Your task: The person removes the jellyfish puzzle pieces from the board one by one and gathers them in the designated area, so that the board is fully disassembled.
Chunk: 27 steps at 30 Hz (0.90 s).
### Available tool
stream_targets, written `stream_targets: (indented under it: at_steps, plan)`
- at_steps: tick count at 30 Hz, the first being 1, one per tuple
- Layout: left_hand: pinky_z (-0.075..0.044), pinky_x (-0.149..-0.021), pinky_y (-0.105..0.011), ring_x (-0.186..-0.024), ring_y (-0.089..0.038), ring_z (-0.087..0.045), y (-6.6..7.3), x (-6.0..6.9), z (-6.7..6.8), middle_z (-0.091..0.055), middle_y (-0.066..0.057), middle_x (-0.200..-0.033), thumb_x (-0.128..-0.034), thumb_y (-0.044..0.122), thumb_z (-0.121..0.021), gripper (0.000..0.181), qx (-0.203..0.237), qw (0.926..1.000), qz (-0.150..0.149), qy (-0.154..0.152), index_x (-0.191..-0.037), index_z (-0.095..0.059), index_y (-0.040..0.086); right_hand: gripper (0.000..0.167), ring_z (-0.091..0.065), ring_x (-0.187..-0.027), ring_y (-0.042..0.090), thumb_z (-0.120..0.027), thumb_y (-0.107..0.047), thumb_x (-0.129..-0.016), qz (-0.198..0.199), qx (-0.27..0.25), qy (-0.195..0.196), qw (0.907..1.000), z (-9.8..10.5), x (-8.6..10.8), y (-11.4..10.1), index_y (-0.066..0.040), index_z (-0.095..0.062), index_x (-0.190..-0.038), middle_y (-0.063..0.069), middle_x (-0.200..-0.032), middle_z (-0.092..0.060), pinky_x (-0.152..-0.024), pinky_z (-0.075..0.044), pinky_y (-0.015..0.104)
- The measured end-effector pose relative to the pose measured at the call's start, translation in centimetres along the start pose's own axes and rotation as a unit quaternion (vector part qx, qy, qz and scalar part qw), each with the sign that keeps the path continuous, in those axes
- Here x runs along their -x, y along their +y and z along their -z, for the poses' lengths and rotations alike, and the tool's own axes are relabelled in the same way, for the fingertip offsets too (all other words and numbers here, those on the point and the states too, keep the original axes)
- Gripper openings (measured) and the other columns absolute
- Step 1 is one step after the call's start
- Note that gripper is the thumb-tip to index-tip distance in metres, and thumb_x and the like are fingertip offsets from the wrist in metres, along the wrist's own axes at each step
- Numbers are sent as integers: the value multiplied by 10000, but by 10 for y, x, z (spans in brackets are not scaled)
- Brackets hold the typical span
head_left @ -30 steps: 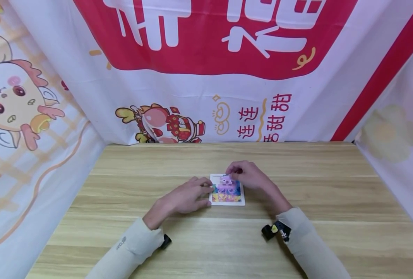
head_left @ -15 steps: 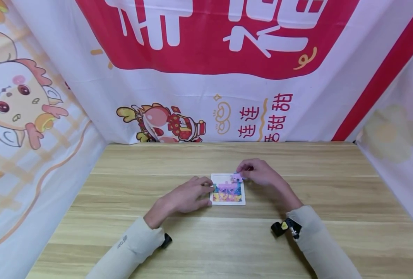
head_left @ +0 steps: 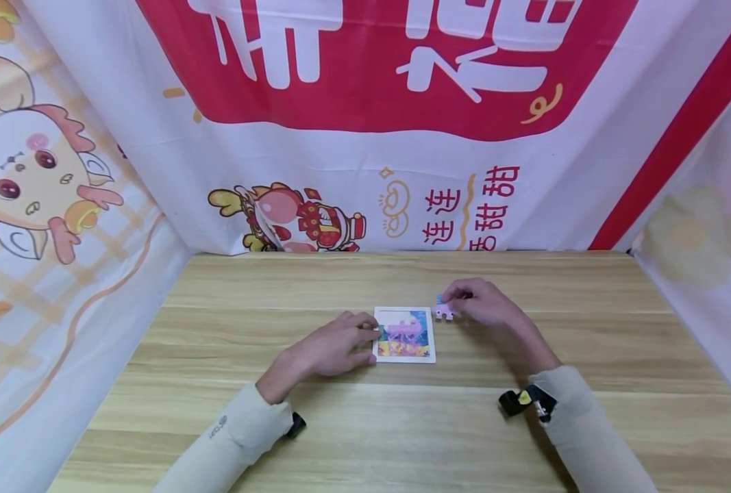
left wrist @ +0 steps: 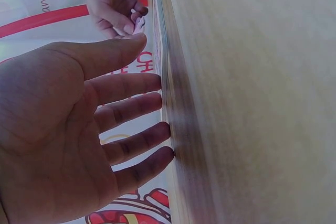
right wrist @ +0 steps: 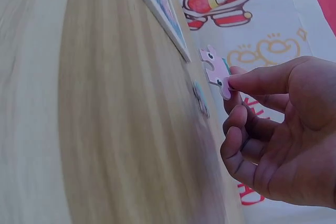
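A small square picture puzzle (head_left: 404,333) in a white frame lies flat on the table. My left hand (head_left: 334,344) rests at its left edge, fingers extended and touching the frame; in the left wrist view the left hand (left wrist: 79,124) has thumb and fingertips against the edge. Between thumb and forefinger my right hand (head_left: 482,301) pinches a pink puzzle piece (head_left: 444,312) with two eyes, just right of the frame's upper corner. The right wrist view shows this pink piece (right wrist: 214,72) raised off the table, tilted, in the right hand (right wrist: 283,129).
Another small piece (right wrist: 200,99) lies on the wooden table (head_left: 365,438) below the held one in the right wrist view. A printed cloth (head_left: 353,157) hangs along the table's back edge, with more cloth at both sides.
My right hand has moved right, carrying the pink piece from over the puzzle to beyond its right edge. The puzzle's upper part is now uncovered. My left hand has stayed in place.
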<state>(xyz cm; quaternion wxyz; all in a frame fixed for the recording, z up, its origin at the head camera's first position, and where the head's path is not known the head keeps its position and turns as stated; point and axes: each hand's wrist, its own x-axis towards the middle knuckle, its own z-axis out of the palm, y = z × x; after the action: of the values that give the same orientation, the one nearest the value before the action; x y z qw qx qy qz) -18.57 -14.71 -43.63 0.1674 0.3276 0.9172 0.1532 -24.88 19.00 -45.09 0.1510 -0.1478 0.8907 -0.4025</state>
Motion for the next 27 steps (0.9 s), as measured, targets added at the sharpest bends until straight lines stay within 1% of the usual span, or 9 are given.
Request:
stream_targets:
  at_steps: [7,19,24,27]
  plan:
    - [-455,-1216,-466,-1443,-270,-494,0,1,0,-532,-49,-1606,-1072,360,-669,532,26,10000,-16,15,-1537,-593,113,189,-626,-1026,242,-642,-105,-1016,-133,66,84,9999,9,6,13,-94,-756,-1166,116,-1147,-728,-875,-517,326]
    - [-458,-1213,-473,-1441,-274,-496,0,0,1,-531,-57,-1607,-1074,353,-668,528,-5,10000,-34,5,-1537,-593,111,209,-615,-1056,259,-620,-111,-1035,-277,153,225,9992,30,15,25,-79,-743,-1201,136,-1172,-712,-883,-493,332]
    - [-460,-1212,-474,-1439,-276,-498,0,0,1,-533,-60,-1605,-1077,352,-663,525,7,10000,-43,6,-1536,-594,108,210,-629,-1056,265,-629,-99,-1032,-220,170,299,9992,36,15,31,-52,-745,-1202,158,-1172,-723,-889,-490,334]
    - [-460,-1211,-470,-1435,-274,-504,0,0,0,-535,-63,-1603,-1078,351,-661,522,-45,10000,-54,20,-1533,-598,104,204,-633,-1014,254,-631,-81,-1030,-143,192,348,9991,36,13,33,-32,-747,-1191,173,-1156,-729,-851,-505,319]
